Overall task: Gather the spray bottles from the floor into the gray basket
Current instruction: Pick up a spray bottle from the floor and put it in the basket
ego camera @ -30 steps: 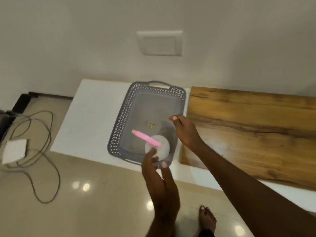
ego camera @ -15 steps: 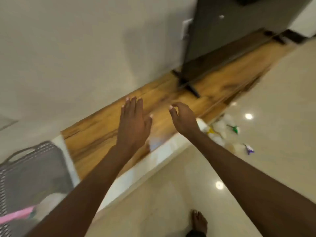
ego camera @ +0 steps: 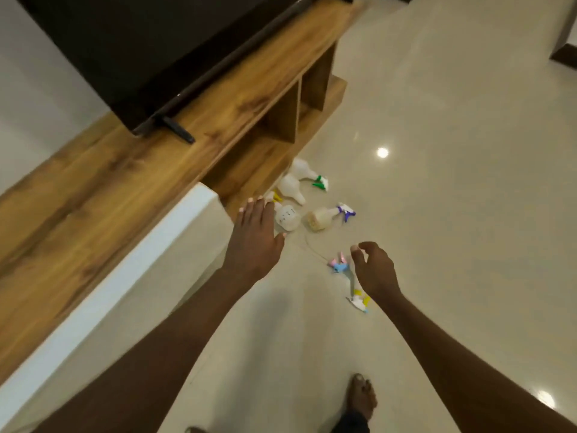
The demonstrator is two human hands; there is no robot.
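Several spray bottles lie on the shiny floor beside the wooden stand. One has a green trigger (ego camera: 307, 174), one a purple trigger (ego camera: 324, 217), and a white one (ego camera: 287, 217) lies next to my left hand. Closer to me lie a pink-and-blue sprayer head (ego camera: 338, 264) and a yellow-and-white one (ego camera: 359, 300), partly hidden by my right hand. My left hand (ego camera: 254, 240) is stretched out flat with nothing in it. My right hand (ego camera: 374, 268) is loosely curled and holds nothing. The gray basket is out of sight.
A long wooden TV stand (ego camera: 125, 179) with open shelves runs along the left, with a dark TV (ego camera: 140, 48) on it. A white ledge (ego camera: 131, 264) juts out in front of it. My bare foot (ego camera: 360, 396) stands on the tiled floor.
My view has swung right, away from the basket, to the bottles on the floor. Both hands, now with nothing in them, have moved out over the floor toward the bottles.
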